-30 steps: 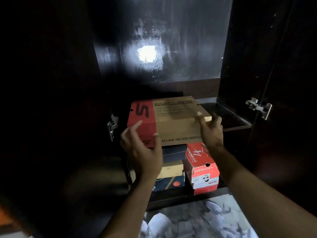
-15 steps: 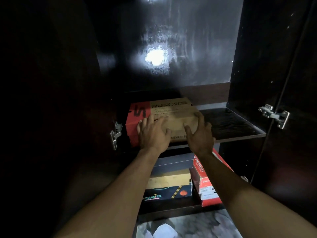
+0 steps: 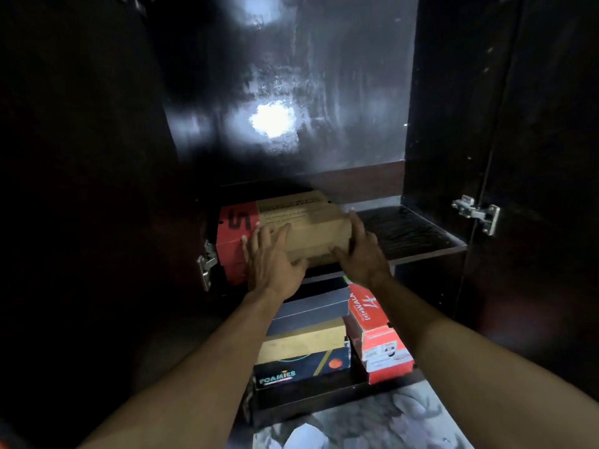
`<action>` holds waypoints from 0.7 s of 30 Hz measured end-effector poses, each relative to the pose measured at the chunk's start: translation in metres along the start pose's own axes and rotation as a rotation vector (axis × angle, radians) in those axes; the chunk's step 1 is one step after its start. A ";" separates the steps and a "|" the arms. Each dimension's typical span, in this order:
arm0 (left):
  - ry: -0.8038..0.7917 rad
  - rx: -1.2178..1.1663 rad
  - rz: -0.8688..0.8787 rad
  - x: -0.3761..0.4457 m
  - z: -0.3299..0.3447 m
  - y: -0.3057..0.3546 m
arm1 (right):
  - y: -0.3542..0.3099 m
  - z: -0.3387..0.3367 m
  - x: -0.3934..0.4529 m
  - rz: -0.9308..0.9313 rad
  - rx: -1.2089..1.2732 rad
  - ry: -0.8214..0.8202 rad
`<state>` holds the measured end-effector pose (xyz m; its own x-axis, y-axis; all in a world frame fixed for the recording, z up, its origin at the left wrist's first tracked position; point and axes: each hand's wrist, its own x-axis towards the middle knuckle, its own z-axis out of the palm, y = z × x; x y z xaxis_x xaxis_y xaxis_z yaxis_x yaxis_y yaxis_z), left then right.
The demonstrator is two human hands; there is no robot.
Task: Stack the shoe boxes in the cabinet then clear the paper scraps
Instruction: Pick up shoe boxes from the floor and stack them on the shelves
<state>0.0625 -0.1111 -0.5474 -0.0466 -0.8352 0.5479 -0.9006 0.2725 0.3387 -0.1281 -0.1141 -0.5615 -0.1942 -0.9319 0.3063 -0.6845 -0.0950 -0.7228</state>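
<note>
A brown shoe box with a red end [image 3: 301,215] sits on the left part of the upper shelf [image 3: 408,231] of a dark cabinet. My left hand [image 3: 272,257] lies flat on its front face, fingers spread. My right hand [image 3: 363,254] wraps the box's front right corner, thumb on the front and fingers along the side. On the shelf below, a dark grey box [image 3: 311,306], a tan box [image 3: 304,341] and a dark "Foamies" box [image 3: 301,367] are stacked, with a red and white box [image 3: 376,335] beside them. White paper scraps [image 3: 304,437] lie on the floor in front.
The right half of the upper shelf is bare. Dark open doors stand at both sides, with metal hinges at the left [image 3: 205,264] and right [image 3: 476,213]. The glossy back panel [image 3: 275,124] reflects a light. A grey patterned floor [image 3: 372,422] shows at the bottom.
The brown box went from held in the air in front of the cabinet to resting on the upper shelf, pushed further in. Both hands shifted onto its front face and corner.
</note>
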 end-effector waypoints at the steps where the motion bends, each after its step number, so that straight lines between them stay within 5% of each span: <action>1: 0.051 -0.063 0.014 -0.004 0.001 0.003 | 0.000 -0.010 -0.009 0.004 0.000 0.023; 7: 0.160 -0.479 0.220 -0.048 0.021 0.074 | 0.027 -0.073 -0.094 -0.054 -0.058 0.190; 14: -0.129 -0.788 0.477 -0.145 0.062 0.172 | 0.097 -0.135 -0.238 0.050 -0.086 0.401; 21: -0.543 -0.946 0.652 -0.282 0.100 0.280 | 0.175 -0.203 -0.412 0.385 -0.169 0.734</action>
<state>-0.2201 0.1531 -0.6836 -0.7350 -0.4451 0.5115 0.0044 0.7512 0.6600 -0.3101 0.3238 -0.6885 -0.8029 -0.4187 0.4243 -0.5612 0.2905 -0.7750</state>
